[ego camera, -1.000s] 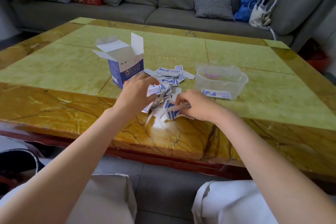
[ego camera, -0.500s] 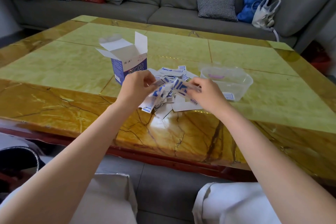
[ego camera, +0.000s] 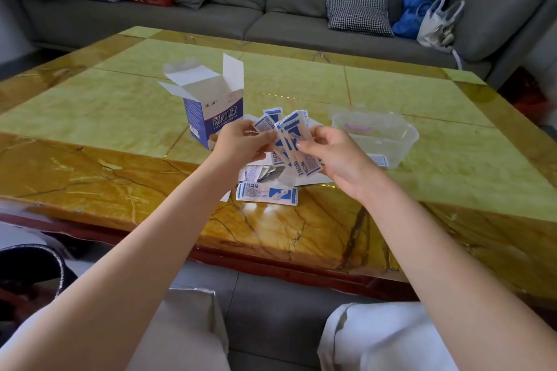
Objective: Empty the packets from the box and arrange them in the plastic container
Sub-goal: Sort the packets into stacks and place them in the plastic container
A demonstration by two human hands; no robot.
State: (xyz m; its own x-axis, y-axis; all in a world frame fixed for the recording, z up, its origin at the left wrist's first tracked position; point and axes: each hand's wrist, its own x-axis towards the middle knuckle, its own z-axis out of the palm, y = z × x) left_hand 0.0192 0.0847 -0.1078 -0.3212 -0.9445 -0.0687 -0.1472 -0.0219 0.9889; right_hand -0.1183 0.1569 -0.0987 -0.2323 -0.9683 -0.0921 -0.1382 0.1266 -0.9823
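Both hands, left (ego camera: 238, 144) and right (ego camera: 334, 156), grip fanned packets (ego camera: 291, 141) above the table (ego camera: 90, 166), between box (ego camera: 211, 117) and container (ego camera: 376, 135)

Packets (ego camera: 291, 141) now lifted off table (ego camera: 90, 117)

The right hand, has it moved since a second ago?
Yes. The right hand has lifted off the table, where it lay near the front edge, and now holds packets level with the container.
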